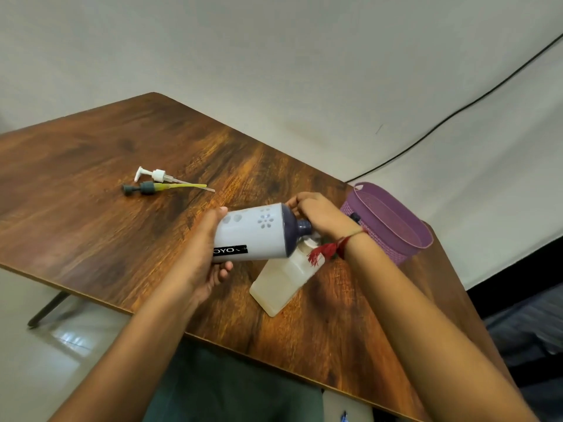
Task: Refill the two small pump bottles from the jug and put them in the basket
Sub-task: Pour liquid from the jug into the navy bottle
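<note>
My left hand (207, 254) grips the base of the pale lavender jug (253, 236), which lies tilted almost level, its dark purple neck pointing right. My right hand (320, 217) curls over that neck and shoulder. Just under the neck stands a small clear bottle (280, 284) with pale liquid inside; its mouth is hidden behind my right wrist and a red tassel. Two pump heads lie at the table's left: a white one (157, 175) and a grey one with a yellow tube (152, 188). The purple basket (396, 239) stands to the right of my right hand. I see no second small bottle.
The wooden table (122, 233) has its near edge running diagonally below my forearms and a far corner at the top. A black cable (457, 112) runs along the wall behind the basket. Floor and a table leg show at lower left.
</note>
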